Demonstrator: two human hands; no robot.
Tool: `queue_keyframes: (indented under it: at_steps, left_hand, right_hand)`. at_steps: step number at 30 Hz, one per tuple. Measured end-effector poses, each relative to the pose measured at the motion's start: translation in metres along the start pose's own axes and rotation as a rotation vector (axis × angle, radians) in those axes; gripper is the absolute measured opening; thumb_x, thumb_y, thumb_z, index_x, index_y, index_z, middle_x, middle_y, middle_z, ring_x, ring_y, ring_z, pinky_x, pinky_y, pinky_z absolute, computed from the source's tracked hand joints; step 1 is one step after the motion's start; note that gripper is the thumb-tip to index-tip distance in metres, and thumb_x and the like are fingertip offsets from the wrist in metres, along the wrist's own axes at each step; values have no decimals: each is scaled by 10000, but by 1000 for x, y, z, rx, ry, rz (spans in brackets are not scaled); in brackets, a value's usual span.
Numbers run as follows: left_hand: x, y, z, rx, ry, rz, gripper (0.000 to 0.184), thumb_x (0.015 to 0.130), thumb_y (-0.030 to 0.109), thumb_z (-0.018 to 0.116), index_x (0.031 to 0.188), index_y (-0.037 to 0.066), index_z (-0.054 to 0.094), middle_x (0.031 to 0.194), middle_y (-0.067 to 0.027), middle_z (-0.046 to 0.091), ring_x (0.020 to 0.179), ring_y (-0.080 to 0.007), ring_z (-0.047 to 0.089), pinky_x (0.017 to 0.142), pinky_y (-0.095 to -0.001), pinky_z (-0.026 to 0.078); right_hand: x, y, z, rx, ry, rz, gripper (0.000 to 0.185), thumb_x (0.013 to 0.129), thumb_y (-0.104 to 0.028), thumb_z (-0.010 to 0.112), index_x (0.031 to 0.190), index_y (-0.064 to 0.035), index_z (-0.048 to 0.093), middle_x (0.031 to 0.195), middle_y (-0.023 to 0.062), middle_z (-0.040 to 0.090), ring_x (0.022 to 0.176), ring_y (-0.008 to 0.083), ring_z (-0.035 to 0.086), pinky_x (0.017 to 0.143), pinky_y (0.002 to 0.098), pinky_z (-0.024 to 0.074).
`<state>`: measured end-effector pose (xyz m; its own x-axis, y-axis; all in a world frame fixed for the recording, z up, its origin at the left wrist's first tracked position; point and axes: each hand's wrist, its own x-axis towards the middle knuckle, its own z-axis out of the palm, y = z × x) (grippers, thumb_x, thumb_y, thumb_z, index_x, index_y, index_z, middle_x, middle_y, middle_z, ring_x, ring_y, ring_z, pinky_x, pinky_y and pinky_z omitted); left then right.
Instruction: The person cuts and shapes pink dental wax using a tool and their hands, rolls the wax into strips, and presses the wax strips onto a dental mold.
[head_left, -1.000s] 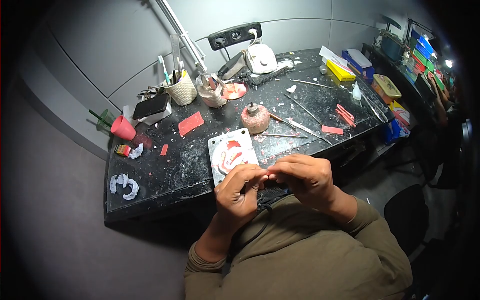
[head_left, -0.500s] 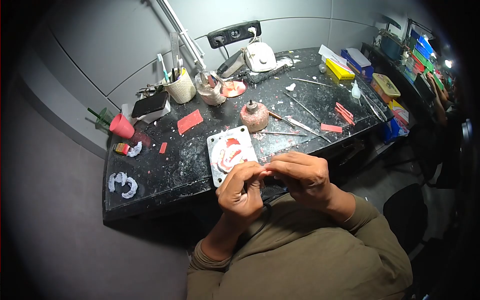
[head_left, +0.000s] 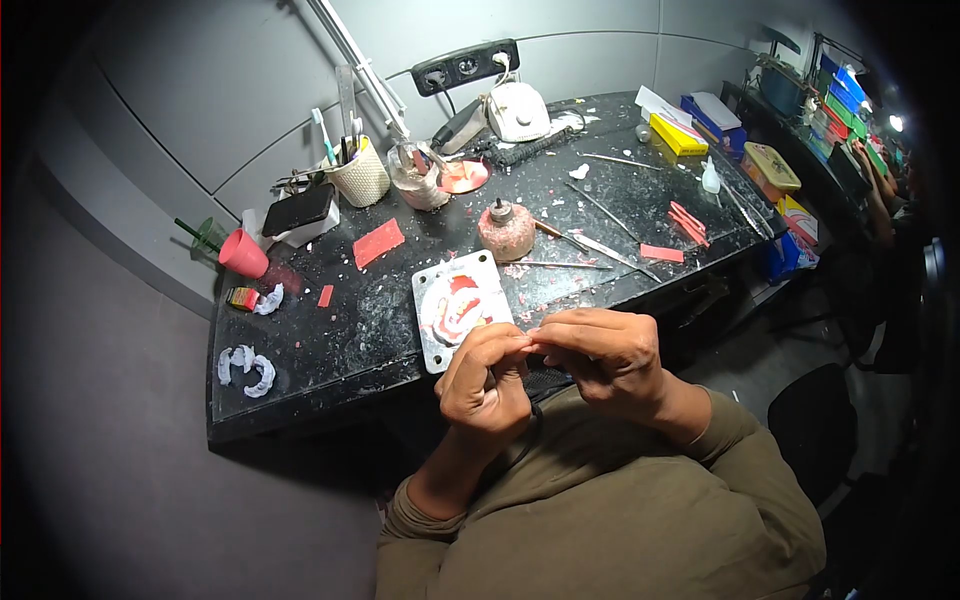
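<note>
My left hand (head_left: 484, 380) and my right hand (head_left: 605, 362) meet fingertip to fingertip just off the front edge of the black bench. Both are pinched closed; whatever lies between the fingertips is too small and hidden to name. Right behind my left hand is a square metal plate (head_left: 432, 345) bearing a white cast with red wax (head_left: 463, 306). Beyond the plate stands a round pink-speckled burner (head_left: 506, 232). To its right lie a knife (head_left: 605, 250), thin metal tools and a red wax strip (head_left: 662, 254).
A red wax sheet (head_left: 378, 244), pink cup (head_left: 243, 254) and white arch-shaped pieces (head_left: 260, 376) are on the left. A tool cup (head_left: 362, 178), a glass jar (head_left: 420, 180) and a white device (head_left: 518, 112) stand behind. Another person's arm (head_left: 875, 185) shows far right.
Both hands stay pinched together with only slight finger movement. The reddish bit seen between the fingertips earlier no longer shows clearly. The view has shifted a little.
</note>
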<state>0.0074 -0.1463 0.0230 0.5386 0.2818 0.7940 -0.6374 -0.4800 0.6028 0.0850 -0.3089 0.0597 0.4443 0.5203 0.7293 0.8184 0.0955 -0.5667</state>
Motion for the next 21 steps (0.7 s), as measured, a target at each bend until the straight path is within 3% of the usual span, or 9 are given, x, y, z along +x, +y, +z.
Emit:
queue_keyframes:
  at_steps: [2, 4, 14, 17, 19, 21]
  left_hand:
    - [0, 1, 1, 9, 5, 3, 128, 956, -142, 651, 1030, -46, 693, 1027, -156, 720, 751, -103, 654, 639, -232, 541]
    - [2, 5, 3, 30, 30, -10, 185, 898, -161, 702, 1022, -25, 684, 921, -164, 722, 780, -194, 700, 682, -279, 565]
    - [1, 2, 2, -26, 18, -12, 171, 911, -135, 719, 1046, -35, 688, 940, -184, 723, 797, -207, 708, 696, -290, 574]
    - [16, 3, -7, -9, -53, 36, 173, 920, -86, 745, 1081, -41, 696, 955, -186, 726, 833, -253, 712, 744, -328, 580]
    - [23, 3, -16, 146, -234, 142, 199, 909, -57, 764, 1098, -49, 703, 970, -180, 726, 870, -307, 705, 783, -371, 572]
    - [26, 4, -21, 173, -283, 146, 229, 866, -96, 755, 1085, -48, 709, 976, -175, 724, 883, -339, 692, 788, -396, 558]
  right_hand:
    - [0, -2, 0, 7, 0, 10, 300, 789, 87, 751, 1081, 17, 758, 963, 165, 758, 842, 295, 772, 728, 342, 619]
    - [0, -3, 0, 20, -2, 28, 278, 803, 77, 758, 1075, 20, 756, 958, 169, 757, 833, 301, 770, 725, 344, 618]
    - [0, -4, -4, -44, 7, -22, 272, 812, 76, 754, 1077, 18, 749, 953, 169, 751, 824, 315, 764, 716, 356, 612]
    - [2, -3, -7, -63, 2, -54, 252, 825, 71, 756, 1070, 17, 745, 955, 166, 749, 833, 313, 764, 715, 358, 610]
    - [0, -4, -7, -84, 15, -74, 228, 840, 54, 766, 1064, 17, 744, 961, 164, 750, 844, 312, 765, 717, 358, 610]
    - [0, -3, -6, -97, 13, -81, 220, 846, 45, 772, 1062, 15, 744, 963, 160, 750, 843, 309, 765, 718, 356, 609]
